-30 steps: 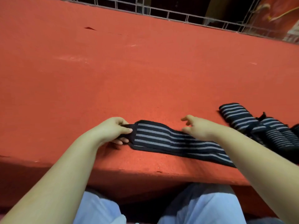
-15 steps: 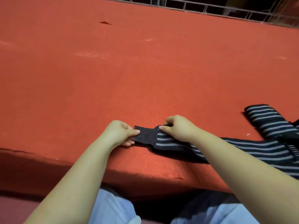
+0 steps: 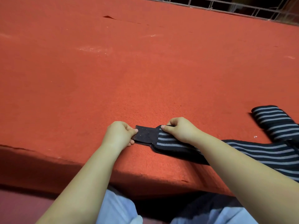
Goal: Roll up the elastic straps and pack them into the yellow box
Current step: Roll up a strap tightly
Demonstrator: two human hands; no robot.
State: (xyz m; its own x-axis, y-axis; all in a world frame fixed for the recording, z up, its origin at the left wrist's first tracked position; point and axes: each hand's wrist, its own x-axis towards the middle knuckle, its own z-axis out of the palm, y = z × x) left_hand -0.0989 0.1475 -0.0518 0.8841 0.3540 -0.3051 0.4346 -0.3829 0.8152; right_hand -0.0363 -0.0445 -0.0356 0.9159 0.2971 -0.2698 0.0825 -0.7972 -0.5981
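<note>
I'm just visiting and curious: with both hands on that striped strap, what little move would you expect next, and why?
Probably the left hand turns the plain black end over onto the striped part to start the roll. It pinches that end, the right hand pinches the strap just beside it, and the strap lies flat and unrolled on the red table.

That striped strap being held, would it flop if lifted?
Probably floppy: the striped strap lies flat and folds over itself near the right hand. Likely light. The plain black end pinched by the left hand looks slightly stiffer.
</note>
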